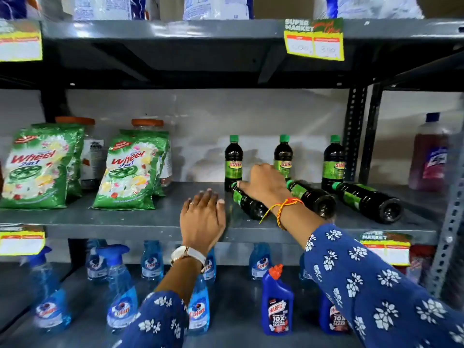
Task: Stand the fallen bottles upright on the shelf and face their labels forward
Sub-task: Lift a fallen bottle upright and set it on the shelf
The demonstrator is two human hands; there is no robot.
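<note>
Three dark Sunny bottles lie on their sides on the grey metal shelf (pixel 150 217), green caps pointing toward the back wall and bases toward the front edge: the left fallen bottle (pixel 247 203), the middle fallen bottle (pixel 313 197) and the right fallen bottle (pixel 369 200). Behind them three standing bottles (pixel 233 162) of the same kind are upright with their labels to the front. The right hand (pixel 263 184) lies over the neck end of the left fallen bottle, fingers curled down onto it; whether they have closed around it cannot be told. The left hand (pixel 202 217) rests flat and open on the shelf just beside that bottle, holding nothing. These look like full, rigid plastic bottles, so moderately heavy, smooth and inclined to roll on the metal. The best hold is probably around the labelled body below the shoulder, tipping it up onto its base, then turning it until the label faces forward.
</note>
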